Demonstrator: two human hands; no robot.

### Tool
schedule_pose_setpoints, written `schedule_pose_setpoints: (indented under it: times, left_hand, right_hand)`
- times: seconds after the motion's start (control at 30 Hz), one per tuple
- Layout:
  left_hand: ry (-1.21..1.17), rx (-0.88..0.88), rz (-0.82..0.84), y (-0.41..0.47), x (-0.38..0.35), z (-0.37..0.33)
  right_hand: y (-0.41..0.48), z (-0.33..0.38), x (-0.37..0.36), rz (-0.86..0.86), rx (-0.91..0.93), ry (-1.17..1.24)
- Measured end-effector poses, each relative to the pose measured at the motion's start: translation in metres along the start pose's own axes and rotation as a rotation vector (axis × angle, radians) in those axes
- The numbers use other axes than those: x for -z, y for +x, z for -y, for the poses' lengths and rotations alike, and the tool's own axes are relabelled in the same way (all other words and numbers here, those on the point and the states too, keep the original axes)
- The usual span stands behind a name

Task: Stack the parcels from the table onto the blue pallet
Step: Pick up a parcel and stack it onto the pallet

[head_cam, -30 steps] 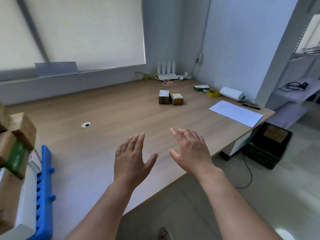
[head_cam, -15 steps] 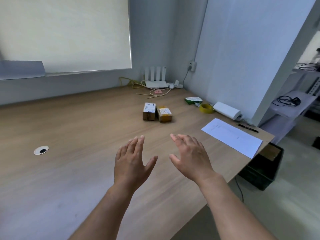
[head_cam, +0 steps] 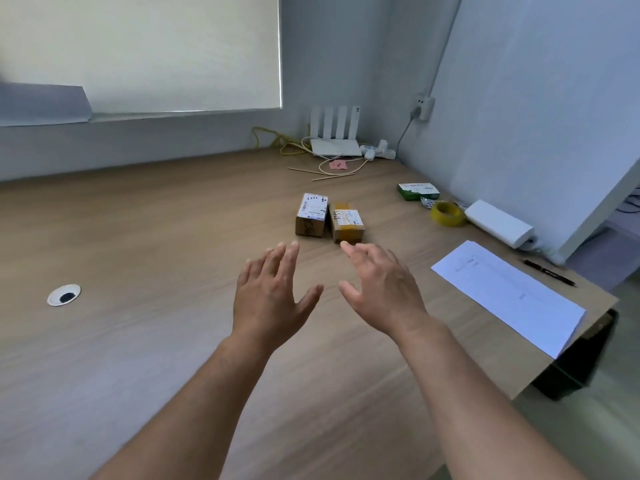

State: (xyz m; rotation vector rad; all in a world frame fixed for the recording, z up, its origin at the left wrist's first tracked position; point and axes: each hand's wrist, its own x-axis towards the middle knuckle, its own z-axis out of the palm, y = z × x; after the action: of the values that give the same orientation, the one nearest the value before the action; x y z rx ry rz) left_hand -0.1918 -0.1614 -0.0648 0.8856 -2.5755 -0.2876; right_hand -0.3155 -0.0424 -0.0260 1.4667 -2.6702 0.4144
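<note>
Neither hand holds anything: the left hand [head_cam: 273,299] and right hand [head_cam: 379,292] hover over the wooden table [head_cam: 145,258] with fingers spread and relaxed, palms down. Just beyond their fingertips lie two small parcels side by side, a white-labelled parcel [head_cam: 311,214] on the left and a yellow-taped parcel [head_cam: 346,221] on the right. Farther right lie a sheet of paper [head_cam: 509,296] and a yellow tape roll [head_cam: 446,213].

Wooden table [head_cam: 173,237], room corner.
Mid-table: white-labelled parcel [head_cam: 311,214] just beside yellow-taped parcel [head_cam: 346,221]. Right edge: paper sheet [head_cam: 509,296], pen [head_cam: 549,271], tape roll [head_cam: 446,213], green box [head_cam: 418,191]. Far corner: router [head_cam: 335,147].
</note>
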Motion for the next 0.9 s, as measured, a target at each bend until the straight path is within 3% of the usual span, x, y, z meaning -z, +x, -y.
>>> schedule_pose_setpoints:
  times: [0.53,0.9]
  left_hand:
    - [0.015,0.207,0.068,0.084,-0.067,0.021]
    - [-0.108,0.286,0.144,0.184,-0.135,0.052]
  right_hand:
    - [0.127,-0.045,-0.062,0.176,0.093,0.136]
    - [0.229,-0.073,-0.138,0.311,-0.043,0.282]
